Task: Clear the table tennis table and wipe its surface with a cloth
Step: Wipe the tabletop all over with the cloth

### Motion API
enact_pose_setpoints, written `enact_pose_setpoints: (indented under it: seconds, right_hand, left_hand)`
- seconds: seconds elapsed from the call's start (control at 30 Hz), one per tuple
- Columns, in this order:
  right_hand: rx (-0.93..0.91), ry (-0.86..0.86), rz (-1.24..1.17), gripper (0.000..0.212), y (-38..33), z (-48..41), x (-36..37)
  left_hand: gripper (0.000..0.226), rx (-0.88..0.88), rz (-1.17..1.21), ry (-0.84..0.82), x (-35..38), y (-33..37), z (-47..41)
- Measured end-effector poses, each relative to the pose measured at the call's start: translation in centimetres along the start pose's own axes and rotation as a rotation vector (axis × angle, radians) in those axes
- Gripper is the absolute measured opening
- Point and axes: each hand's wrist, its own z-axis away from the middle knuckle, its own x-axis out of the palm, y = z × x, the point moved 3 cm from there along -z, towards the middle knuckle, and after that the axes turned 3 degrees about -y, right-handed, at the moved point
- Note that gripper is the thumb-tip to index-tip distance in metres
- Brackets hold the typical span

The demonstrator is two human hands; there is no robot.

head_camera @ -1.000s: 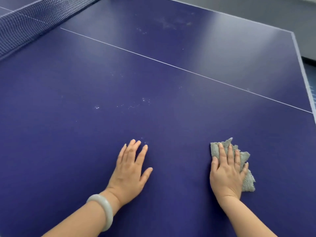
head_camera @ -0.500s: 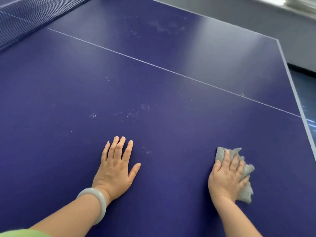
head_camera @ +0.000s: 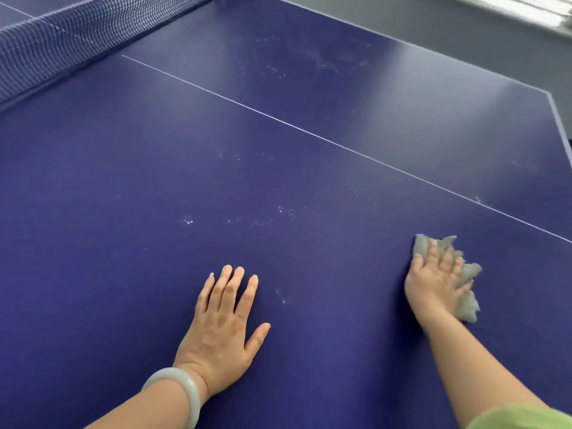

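On the blue tabletop point(head_camera: 123, 181), the right hand point(head_camera: 433, 283) presses a grey cloth point(head_camera: 468, 306).
The cloth sits under its straightened grip, spilling out at 12 and 3 o'clock; the left hand point(head_camera: 223, 329) lies flat, fingers apart, at 9 o'clock.

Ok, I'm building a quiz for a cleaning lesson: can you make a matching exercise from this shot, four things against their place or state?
Things:
1 left hand
2 cloth
3 net
4 bangle

Places or states:
A stretched across the table at far left
B pale, worn on a wrist
C flat on the bare table, fingers straight
D grey, crumpled under the right hand

Pairs: 1-C, 2-D, 3-A, 4-B
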Motion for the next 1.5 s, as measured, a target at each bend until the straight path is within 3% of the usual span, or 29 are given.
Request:
enact_pose_setpoints:
  seconds: [0.07,0.1,0.23,0.3,0.33,0.4,0.5,0.6,0.7,0.8,0.87,0.93,1.03,1.17,1.3,1.4,1.5]
  right_hand:
    - [0.088,-0.020,-0.031,0.057,-2.5,-1.3,0.0]
    - [0.029,-0.036,-0.013,0.058,-4.2,-0.9,0.4]
    - [-0.709,-0.099,0.112,0.056,-10.2,4.6,3.0]
    - [-0.944,-0.142,0.151,0.055,-9.6,5.8,3.1]
    - [-0.976,-0.126,0.158,0.055,-8.8,4.9,2.7]
    - [-0.802,-0.023,0.158,0.053,-7.0,0.6,1.6]
    - [-0.282,-0.041,0.088,0.055,-5.9,-6.1,-0.3]
    - [-0.130,-0.074,0.034,0.057,-9.2,-9.3,-0.7]
    - [-0.317,-0.133,0.060,0.057,-14.9,-7.6,0.7]
    - [-0.823,-0.188,0.130,0.055,-18.2,-1.4,3.2]
    - [-1.023,-0.218,0.173,0.054,-17.2,-0.3,3.4]
    - [-0.880,-0.167,0.148,0.053,-15.3,-3.9,2.0]
    - [-0.408,-0.167,0.042,0.057,-12.9,-10.5,-0.4]
    - [-0.267,-0.200,0.008,0.060,-16.9,-13.9,-0.7]
    - [-0.486,-0.277,0.047,0.059,-24.9,-10.4,1.7]
    - [-0.841,-0.343,0.089,0.055,-28.9,-2.9,4.4]
    - [-1.153,-0.328,0.153,0.054,-27.4,2.9,6.1]
  left_hand:
    - [0.073,0.007,-0.004,0.005,0.1,-0.1,0.0]
    - [0.073,0.010,-0.007,0.008,0.1,-0.1,0.0]
    - [0.074,0.007,0.002,0.008,0.1,-0.1,0.1]
    - [0.074,0.007,0.006,0.003,0.2,-0.1,0.0]
    - [0.074,0.008,0.006,0.008,0.2,-0.2,0.0]
    - [0.074,0.012,0.006,0.012,0.3,-0.2,0.0]
    - [0.074,0.014,0.007,0.009,0.5,-0.2,0.0]
    - [0.075,0.016,0.000,0.015,0.5,-0.3,-0.1]
    - [0.074,0.017,-0.009,0.010,0.5,-0.2,0.0]
    - [0.073,0.013,-0.018,0.008,0.3,-0.1,0.1]
    - [0.072,0.013,-0.018,0.006,0.2,-0.1,0.1]
    - [0.072,0.016,-0.017,0.005,0.2,-0.1,0.0]
    - [0.072,0.012,-0.016,0.005,0.1,-0.1,0.1]
    - [0.072,0.006,-0.012,-0.002,0.1,-0.1,0.0]
    - [0.072,-0.001,-0.027,-0.007,0.0,-0.1,0.0]
    - [0.071,-0.007,-0.034,-0.007,-0.1,-0.1,0.1]
    - [0.072,-0.010,-0.039,-0.010,-0.2,-0.1,0.0]
